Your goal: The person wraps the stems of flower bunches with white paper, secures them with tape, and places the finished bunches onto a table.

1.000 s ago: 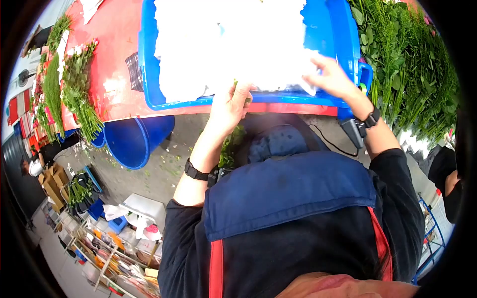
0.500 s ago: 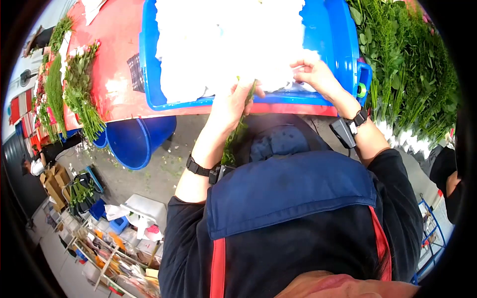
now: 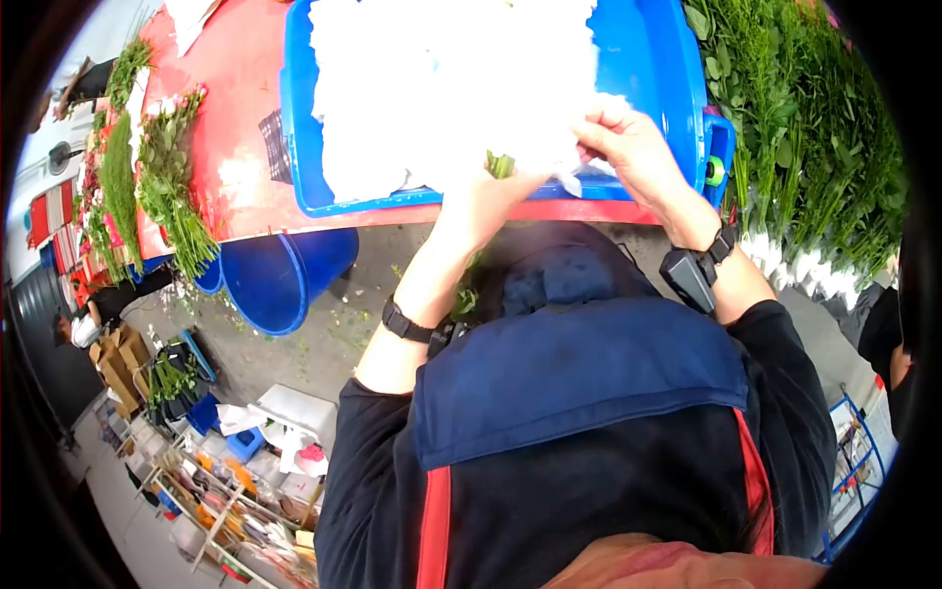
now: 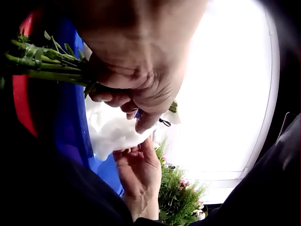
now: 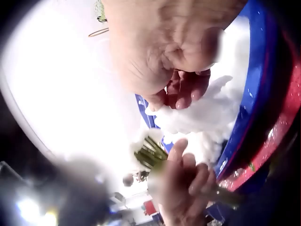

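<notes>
My left hand (image 3: 483, 201) grips a bundle of green stems (image 4: 51, 66), which stick out beyond the fist in the left wrist view; cut stem ends (image 5: 149, 153) show on its other side in the right wrist view. The right hand (image 3: 643, 162) is just to the right of it, with thumb and fingers pinching wet white fluffy material (image 5: 197, 113) at the near edge of the blue tray (image 3: 300, 162). Some of that material lies between the two hands in the left wrist view. Glare washes out most of the white pile in the tray.
Leafy green bunches (image 3: 805, 147) with white-wrapped ends lie right of the tray. Flower bunches (image 3: 172, 172) lie on the red table (image 3: 235, 118) at the left. A blue bucket (image 3: 265, 285) stands below the table edge, and cluttered racks are behind at the lower left.
The left hand has turned and moved right, closer to the right hand. The right hand has come slightly left from its earliest position, its fingers now drawn together on the white material.
</notes>
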